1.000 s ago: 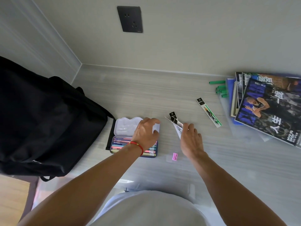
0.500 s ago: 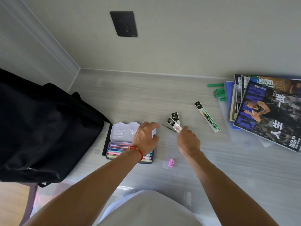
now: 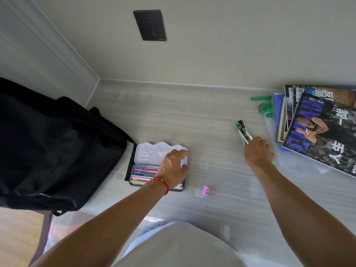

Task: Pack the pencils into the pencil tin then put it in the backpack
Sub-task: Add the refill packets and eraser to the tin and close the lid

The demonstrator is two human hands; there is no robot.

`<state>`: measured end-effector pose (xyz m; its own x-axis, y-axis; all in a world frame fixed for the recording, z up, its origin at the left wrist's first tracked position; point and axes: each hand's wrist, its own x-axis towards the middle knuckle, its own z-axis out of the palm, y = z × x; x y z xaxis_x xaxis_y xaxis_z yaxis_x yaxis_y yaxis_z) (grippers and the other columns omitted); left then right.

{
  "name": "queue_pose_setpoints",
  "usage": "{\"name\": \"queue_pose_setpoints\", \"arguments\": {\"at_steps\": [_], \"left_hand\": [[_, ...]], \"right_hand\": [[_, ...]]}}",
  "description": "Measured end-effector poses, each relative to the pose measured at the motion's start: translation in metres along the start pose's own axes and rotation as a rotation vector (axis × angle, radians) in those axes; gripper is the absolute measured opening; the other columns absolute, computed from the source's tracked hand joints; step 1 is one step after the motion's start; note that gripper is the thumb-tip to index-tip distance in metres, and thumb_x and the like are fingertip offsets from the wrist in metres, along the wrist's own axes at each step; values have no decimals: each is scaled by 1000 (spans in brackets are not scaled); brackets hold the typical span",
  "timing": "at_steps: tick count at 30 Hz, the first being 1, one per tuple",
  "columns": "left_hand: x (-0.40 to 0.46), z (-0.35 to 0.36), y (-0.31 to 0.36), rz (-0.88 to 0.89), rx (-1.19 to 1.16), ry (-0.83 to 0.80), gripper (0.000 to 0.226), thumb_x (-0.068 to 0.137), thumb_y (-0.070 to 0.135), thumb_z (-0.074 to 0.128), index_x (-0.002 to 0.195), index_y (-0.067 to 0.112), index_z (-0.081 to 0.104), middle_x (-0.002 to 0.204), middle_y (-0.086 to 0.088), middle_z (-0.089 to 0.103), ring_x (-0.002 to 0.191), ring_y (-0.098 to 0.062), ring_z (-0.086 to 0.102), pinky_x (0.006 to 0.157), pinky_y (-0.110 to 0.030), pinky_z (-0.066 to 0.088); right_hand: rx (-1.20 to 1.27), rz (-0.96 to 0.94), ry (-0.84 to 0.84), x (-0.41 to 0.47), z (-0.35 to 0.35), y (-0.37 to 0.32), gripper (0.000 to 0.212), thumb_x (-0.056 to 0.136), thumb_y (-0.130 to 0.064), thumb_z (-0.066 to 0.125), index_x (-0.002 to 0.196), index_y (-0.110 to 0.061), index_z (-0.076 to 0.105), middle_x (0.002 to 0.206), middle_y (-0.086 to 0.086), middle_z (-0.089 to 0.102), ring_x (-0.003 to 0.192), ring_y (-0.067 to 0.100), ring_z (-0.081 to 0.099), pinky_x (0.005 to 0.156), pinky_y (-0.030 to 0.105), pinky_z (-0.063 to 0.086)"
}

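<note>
**Tin open beside the backpack, packets held in the right hand**

The pencil tin (image 3: 157, 171) is seen lying open on the pale worktop (image 3: 192, 116), its white lid (image 3: 154, 154) folded back toward the wall. Coloured pencils (image 3: 143, 174) are laid side by side in the blue base. The tin is set just beside the black backpack (image 3: 54, 147), which is slumped at the left end of the worktop, and appears to touch it at the tin's left edge.

The left hand (image 3: 173, 167), marked by a red wrist cord (image 3: 160, 182), is held over the right end of the tin with its fingers loosely spread; nothing is grasped by it, and whether the tin is actually touched cannot be told.

The right hand (image 3: 258, 153) is stretched out to the right, and its grip is closed round a small bunch of narrow packets (image 3: 241, 132), which stick out from the fingertips toward the wall. They are blurred, so their printing cannot be read.

A small pink sharpener (image 3: 206, 190) is seen near the tin's front right corner. Green pens (image 3: 264, 107) and a fanned pile of magazines (image 3: 319, 132) are found at the far right, and a dark wall socket (image 3: 150, 25) is fixed above.
</note>
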<state>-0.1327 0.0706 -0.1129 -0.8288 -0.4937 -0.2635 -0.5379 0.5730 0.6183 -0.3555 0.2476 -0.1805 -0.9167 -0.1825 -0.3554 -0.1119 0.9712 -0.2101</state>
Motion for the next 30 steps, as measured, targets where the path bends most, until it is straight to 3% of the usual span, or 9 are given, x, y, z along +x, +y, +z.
{"name": "queue_pose_setpoints", "arguments": {"at_steps": [5, 9, 11, 13, 16, 20, 23, 26, 30], "left_hand": [[-5, 1, -5, -34, -128, -4, 37, 83, 7, 56, 115, 24, 64, 110, 0, 64, 97, -18, 60, 85, -28, 52], [-7, -23, -3, -126, -589, 81, 35, 87, 36, 69, 121, 33, 58, 118, 6, 60, 101, -15, 63, 76, -27, 58], [-7, -37, -9, -190, -845, 29, 47, 83, 52, 68, 125, 35, 53, 118, 8, 59, 101, -12, 65, 68, -26, 60], [-9, -47, -21, -184, -857, -76, 34, 89, 48, 63, 118, 32, 59, 115, 1, 63, 99, -17, 67, 67, -28, 61], [-14, -47, -40, -198, -743, -79, 13, 91, 31, 63, 93, 19, 66, 103, -21, 65, 88, -28, 71, 72, -44, 63], [-26, -40, -70, -248, -732, -47, 5, 91, 18, 62, 87, 20, 63, 84, -2, 68, 76, -23, 72, 74, -49, 62], [-33, -44, -97, -190, -596, 13, 14, 92, 17, 60, 88, 30, 62, 76, 8, 64, 68, -11, 63, 69, -39, 60], [-36, -55, -121, -177, -579, 116, 18, 93, 14, 58, 92, 31, 62, 80, 5, 62, 70, -10, 57, 68, -32, 53], [-39, -58, -144, -231, -580, 168, 13, 94, 20, 57, 95, 33, 59, 84, 2, 62, 75, -17, 57, 69, -37, 52]], "right_hand": [[-88, -166, 43, -45, 6, -10, 24, 100, -14, 44, 122, -5, 42, 117, 18, 63, 110, 38, 60, 90, 50, 44], [63, -604, -144, -99, 4, -38, 21, 103, -28, 45, 115, -11, 39, 92, 11, 68, 84, 39, 69, 64, 39, 44], [62, -778, -238, -124, 3, -60, 22, 103, -32, 44, 117, -14, 40, 94, 10, 67, 82, 38, 67, 60, 38, 43], [-3, -848, -258, -142, 8, -81, 28, 102, -31, 45, 125, -15, 41, 106, 10, 68, 86, 36, 67, 65, 40, 48], [-82, -862, -302, -161, 14, -107, 33, 98, -17, 47, 129, -13, 39, 108, 12, 66, 88, 36, 66, 65, 41, 50], [-119, -876, -317, -183, 23, -129, 31, 90, -9, 49, 120, -9, 42, 109, 12, 59, 86, 38, 64, 60, 38, 42], [-121, -833, -339, -191, 30, -138, 42, 86, -24, 60, 123, -15, 42, 117, 6, 59, 99, 36, 63, 69, 42, 51], [-4, -649, -431, -184, 34, -131, 62, 76, -46, 75, 127, -24, 48, 118, -5, 63, 101, 24, 64, 78, 41, 53], [475, -330, -529, -188, 46, -123, 32, 85, -35, 74, 112, -25, 61, 96, -3, 70, 66, 23, 72, 48, 32, 50]]}}
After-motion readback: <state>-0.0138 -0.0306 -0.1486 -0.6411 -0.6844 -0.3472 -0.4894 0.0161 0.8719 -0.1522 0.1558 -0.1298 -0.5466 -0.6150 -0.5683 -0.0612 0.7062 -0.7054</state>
